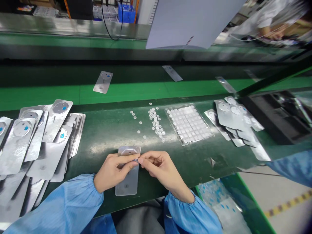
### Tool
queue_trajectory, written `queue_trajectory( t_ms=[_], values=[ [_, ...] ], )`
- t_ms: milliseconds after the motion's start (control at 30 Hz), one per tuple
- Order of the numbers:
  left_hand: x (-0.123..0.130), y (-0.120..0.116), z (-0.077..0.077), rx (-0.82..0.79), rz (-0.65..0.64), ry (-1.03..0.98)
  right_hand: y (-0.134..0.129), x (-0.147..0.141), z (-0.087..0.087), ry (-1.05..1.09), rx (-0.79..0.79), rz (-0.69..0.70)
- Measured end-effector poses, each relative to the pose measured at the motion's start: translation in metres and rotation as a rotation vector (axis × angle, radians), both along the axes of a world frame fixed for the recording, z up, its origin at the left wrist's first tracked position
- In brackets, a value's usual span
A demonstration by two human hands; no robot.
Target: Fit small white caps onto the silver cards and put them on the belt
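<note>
A flat silvery metal plate [127, 185] lies on the dark green bench near its front edge. My left hand [114, 170] rests on the plate and holds it down, thumb and forefinger over its upper half. My right hand [159, 169] pinches something tiny against the plate's right edge, fingertip to fingertip with the left; the pinched item is too small to make out. Small white round discs [156, 125] lie scattered on the bench just beyond my hands. A clear tray [188, 123] of more white discs sits to their right.
A fanned pile of metal plates with blue spots [41, 139] fills the left side. Another stack of plates with white discs [234, 120] lies at right, beside a black tray [275, 117]. Single plates [103, 82] ride the green conveyor behind. Another person in blue sleeve [292, 165] is at right.
</note>
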State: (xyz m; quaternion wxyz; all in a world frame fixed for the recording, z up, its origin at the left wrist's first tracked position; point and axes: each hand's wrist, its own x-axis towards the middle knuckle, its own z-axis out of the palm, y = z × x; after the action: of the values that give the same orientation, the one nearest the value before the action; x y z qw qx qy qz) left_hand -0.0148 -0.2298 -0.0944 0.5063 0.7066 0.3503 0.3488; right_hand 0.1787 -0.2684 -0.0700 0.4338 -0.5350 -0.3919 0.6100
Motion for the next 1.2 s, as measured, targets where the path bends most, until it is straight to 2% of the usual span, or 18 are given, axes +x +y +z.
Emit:
queue_trajectory(
  t_ms=[100,200,333,533,700,867,967,1067,1133,1200],
  values=[
    [0.000,-0.002,0.001,-0.053,0.023,0.014,-0.002,-0.003,0.000,-0.052,0.039,-0.026],
    [-0.001,-0.003,0.000,-0.052,0.079,0.045,-0.004,-0.009,-0.002,-0.144,0.098,-0.144],
    [-0.001,-0.007,-0.002,-0.151,0.092,-0.029,-0.006,-0.021,-0.006,-0.246,0.164,-0.280],
    [0.002,-0.010,-0.004,-0.216,0.106,-0.100,-0.009,-0.033,-0.012,-0.304,0.181,-0.303],
    [0.001,-0.011,-0.007,-0.273,0.106,-0.117,-0.009,-0.036,-0.009,-0.324,0.169,-0.294],
    [0.001,-0.012,-0.003,-0.317,0.093,-0.196,0.000,-0.024,-0.003,-0.254,0.076,-0.200],
    [0.005,-0.006,0.000,-0.379,0.134,-0.201,0.011,-0.017,-0.007,-0.194,0.049,-0.165],
    [0.006,0.001,0.001,-0.499,0.171,-0.165,0.015,-0.012,-0.016,0.008,0.009,-0.053],
    [0.003,0.002,0.001,-0.600,0.167,-0.225,0.009,-0.006,-0.024,0.189,-0.035,0.020],
    [0.000,0.004,0.002,-0.696,0.160,-0.321,-0.001,0.002,-0.030,0.311,-0.041,0.001]
  ],
)
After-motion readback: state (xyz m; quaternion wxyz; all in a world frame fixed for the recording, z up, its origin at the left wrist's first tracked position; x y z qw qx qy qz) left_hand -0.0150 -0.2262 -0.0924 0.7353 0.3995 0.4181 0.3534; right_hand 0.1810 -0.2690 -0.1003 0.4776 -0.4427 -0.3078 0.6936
